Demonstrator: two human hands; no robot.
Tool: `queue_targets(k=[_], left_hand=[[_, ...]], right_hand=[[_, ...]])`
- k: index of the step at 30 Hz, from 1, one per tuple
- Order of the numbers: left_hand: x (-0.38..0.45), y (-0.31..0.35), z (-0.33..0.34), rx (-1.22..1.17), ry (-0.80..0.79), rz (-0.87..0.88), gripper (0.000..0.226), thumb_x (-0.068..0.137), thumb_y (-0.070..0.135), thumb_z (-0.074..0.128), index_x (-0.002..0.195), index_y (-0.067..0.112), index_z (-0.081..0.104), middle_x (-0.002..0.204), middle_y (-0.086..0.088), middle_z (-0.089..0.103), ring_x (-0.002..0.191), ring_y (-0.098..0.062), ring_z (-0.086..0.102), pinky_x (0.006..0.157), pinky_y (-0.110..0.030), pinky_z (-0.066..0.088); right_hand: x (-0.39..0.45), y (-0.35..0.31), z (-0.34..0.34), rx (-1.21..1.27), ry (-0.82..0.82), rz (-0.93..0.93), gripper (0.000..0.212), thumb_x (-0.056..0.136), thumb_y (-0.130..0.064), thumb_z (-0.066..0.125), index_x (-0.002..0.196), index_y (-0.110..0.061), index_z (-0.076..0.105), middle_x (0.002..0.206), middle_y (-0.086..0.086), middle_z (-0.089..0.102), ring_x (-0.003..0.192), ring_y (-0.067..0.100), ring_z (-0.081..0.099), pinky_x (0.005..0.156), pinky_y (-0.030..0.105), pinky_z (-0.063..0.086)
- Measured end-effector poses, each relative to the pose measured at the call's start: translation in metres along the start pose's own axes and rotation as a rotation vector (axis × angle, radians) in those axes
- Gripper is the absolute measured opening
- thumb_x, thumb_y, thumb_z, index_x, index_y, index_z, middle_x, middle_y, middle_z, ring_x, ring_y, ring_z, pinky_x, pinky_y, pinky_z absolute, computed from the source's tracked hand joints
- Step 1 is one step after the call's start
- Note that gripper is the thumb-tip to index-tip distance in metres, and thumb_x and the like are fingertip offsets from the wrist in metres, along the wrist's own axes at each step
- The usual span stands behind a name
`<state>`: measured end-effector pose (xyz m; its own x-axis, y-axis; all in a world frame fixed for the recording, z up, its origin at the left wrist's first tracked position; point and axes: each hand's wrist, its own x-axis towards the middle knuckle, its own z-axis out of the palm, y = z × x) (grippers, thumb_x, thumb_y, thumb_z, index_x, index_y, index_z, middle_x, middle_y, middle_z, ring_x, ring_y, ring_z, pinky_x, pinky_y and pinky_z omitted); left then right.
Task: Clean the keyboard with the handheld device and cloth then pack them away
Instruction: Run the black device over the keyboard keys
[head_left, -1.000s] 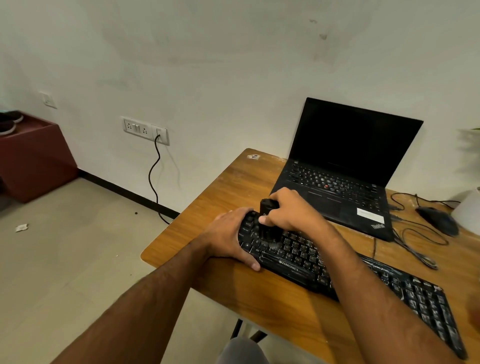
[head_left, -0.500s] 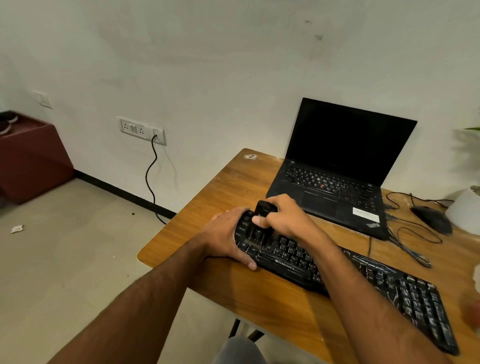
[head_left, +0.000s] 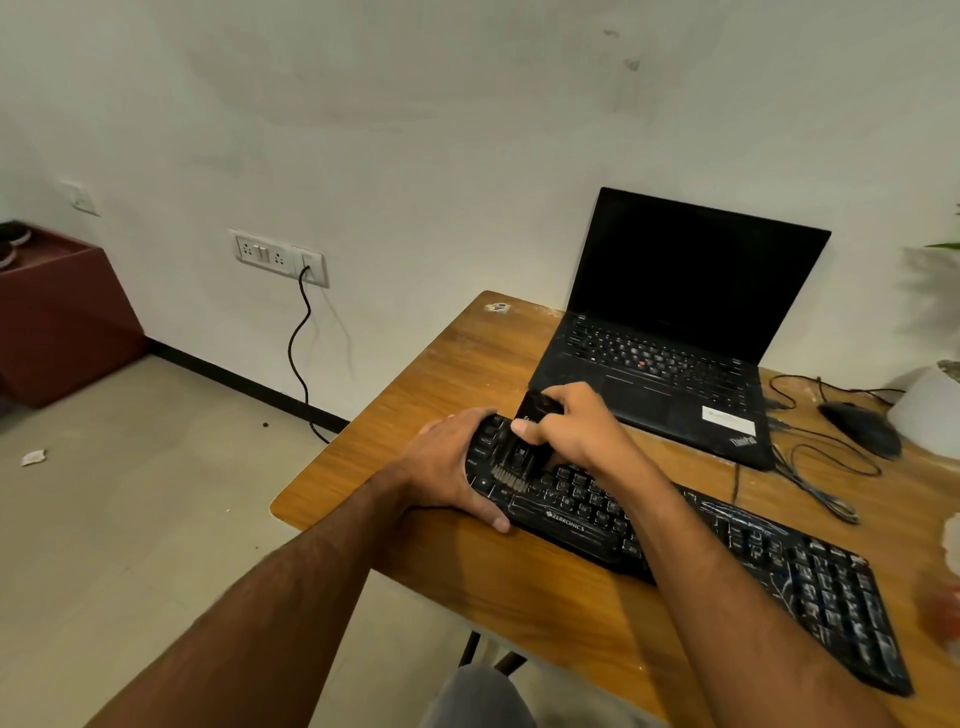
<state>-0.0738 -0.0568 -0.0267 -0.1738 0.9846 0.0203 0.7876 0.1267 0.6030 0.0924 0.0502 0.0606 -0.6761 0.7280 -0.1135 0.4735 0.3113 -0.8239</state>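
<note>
A black Zebronics keyboard lies slantwise across the wooden counter, its left end near the counter's left edge. The left hand wraps that end, thumb along the front rim, fingers curled over the far side. The right hand clamps a small black handheld device, whose pale bristle strip touches the keys at the keyboard's left end. Just behind the keyboard stands an open ThinkPad laptop with a dark screen, its front edge close to the right hand's knuckles. To the right, a black mouse and loose cables lie on the counter beside a white pot, cut off by the frame. On the wall, a socket plate holds a black cord hanging to the floor; a dark red cabinet sits far left. The right forearm hides the keyboard's middle. Blurred pale and reddish shapes at the right edge cannot be identified, and no cloth can be made out
</note>
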Motion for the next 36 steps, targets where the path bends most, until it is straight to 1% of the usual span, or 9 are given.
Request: queue_targets(k=[6, 9, 13, 18, 22, 26, 30, 34, 36], left_hand=[[0.000, 0.000, -0.001, -0.009, -0.002, 0.002, 0.145, 0.040, 0.080, 0.089, 0.159, 0.030, 0.024, 0.154, 0.014, 0.045, 0.141, -0.008, 0.041, 0.126, -0.048, 0.024], [0.000, 0.000, 0.000, -0.006, -0.003, -0.005, 0.145, 0.041, 0.079, 0.090, 0.160, 0.029, 0.024, 0.155, 0.013, 0.045, 0.141, -0.009, 0.041, 0.125, -0.048, 0.024], [0.001, 0.001, 0.000, -0.007, 0.006, 0.011, 0.140, 0.042, 0.076, 0.092, 0.157, 0.030, 0.028, 0.152, 0.015, 0.047, 0.138, -0.006, 0.043, 0.125, -0.048, 0.025], [0.000, 0.002, 0.000, 0.001, 0.014, 0.013, 0.140, 0.043, 0.075, 0.093, 0.159, 0.031, 0.026, 0.153, 0.014, 0.046, 0.139, -0.007, 0.041, 0.125, -0.044, 0.022], [0.000, 0.002, 0.000, 0.001, 0.009, 0.005, 0.139, 0.045, 0.073, 0.093, 0.159, 0.030, 0.026, 0.154, 0.013, 0.045, 0.140, -0.008, 0.040, 0.125, -0.042, 0.021], [0.001, -0.001, 0.001, 0.009, -0.003, -0.011, 0.145, 0.042, 0.079, 0.090, 0.161, 0.029, 0.022, 0.157, 0.012, 0.043, 0.142, -0.009, 0.039, 0.127, -0.044, 0.020], [0.001, -0.001, 0.000, -0.008, -0.008, -0.018, 0.145, 0.041, 0.080, 0.089, 0.160, 0.030, 0.023, 0.155, 0.014, 0.044, 0.142, -0.008, 0.039, 0.126, -0.046, 0.020], [-0.001, 0.002, 0.000, 0.006, -0.022, -0.033, 0.145, 0.045, 0.076, 0.091, 0.162, 0.029, 0.019, 0.160, 0.010, 0.039, 0.145, -0.011, 0.035, 0.127, -0.045, 0.018], [-0.001, 0.003, -0.002, 0.017, -0.049, -0.029, 0.147, 0.045, 0.079, 0.088, 0.162, 0.027, 0.016, 0.161, 0.007, 0.036, 0.147, -0.013, 0.032, 0.128, -0.048, 0.019]], right_hand=[[-0.002, -0.001, -0.002, -0.001, -0.068, 0.000, 0.011, 0.084, -0.017, 0.078, 0.092, -0.014, 0.072, 0.089, 0.009, 0.076, 0.084, 0.026, 0.074, 0.077, 0.049, 0.063], [-0.005, -0.003, 0.005, -0.047, -0.022, -0.025, 0.013, 0.084, -0.019, 0.079, 0.092, -0.016, 0.070, 0.088, 0.006, 0.074, 0.085, 0.024, 0.073, 0.075, 0.043, 0.062], [-0.013, -0.008, 0.007, -0.080, -0.138, -0.041, 0.015, 0.085, -0.018, 0.078, 0.097, -0.014, 0.070, 0.089, 0.008, 0.075, 0.083, 0.023, 0.073, 0.069, 0.037, 0.061], [-0.013, -0.007, 0.011, -0.134, 0.058, -0.089, 0.013, 0.084, -0.024, 0.079, 0.088, -0.019, 0.068, 0.087, 0.003, 0.072, 0.084, 0.020, 0.069, 0.070, 0.033, 0.056], [-0.017, -0.009, 0.008, -0.189, -0.079, -0.069, 0.017, 0.084, -0.025, 0.079, 0.096, -0.017, 0.070, 0.089, 0.004, 0.073, 0.084, 0.020, 0.070, 0.074, 0.040, 0.059], [-0.016, -0.006, 0.005, -0.145, 0.054, -0.075, 0.014, 0.084, -0.026, 0.080, 0.091, -0.022, 0.068, 0.090, 0.002, 0.072, 0.086, 0.020, 0.069, 0.070, 0.034, 0.056], [-0.022, -0.007, 0.004, -0.137, -0.094, -0.054, 0.015, 0.085, -0.023, 0.079, 0.096, -0.018, 0.070, 0.090, 0.004, 0.074, 0.086, 0.021, 0.071, 0.073, 0.040, 0.059], [-0.019, -0.004, -0.004, -0.110, 0.105, -0.058, 0.013, 0.085, -0.025, 0.079, 0.084, -0.019, 0.067, 0.086, 0.003, 0.071, 0.082, 0.019, 0.068, 0.064, 0.031, 0.052], [-0.025, -0.004, 0.000, -0.130, 0.059, -0.052, 0.012, 0.085, -0.024, 0.078, 0.084, -0.021, 0.067, 0.087, 0.003, 0.072, 0.084, 0.020, 0.069, 0.068, 0.034, 0.054]])
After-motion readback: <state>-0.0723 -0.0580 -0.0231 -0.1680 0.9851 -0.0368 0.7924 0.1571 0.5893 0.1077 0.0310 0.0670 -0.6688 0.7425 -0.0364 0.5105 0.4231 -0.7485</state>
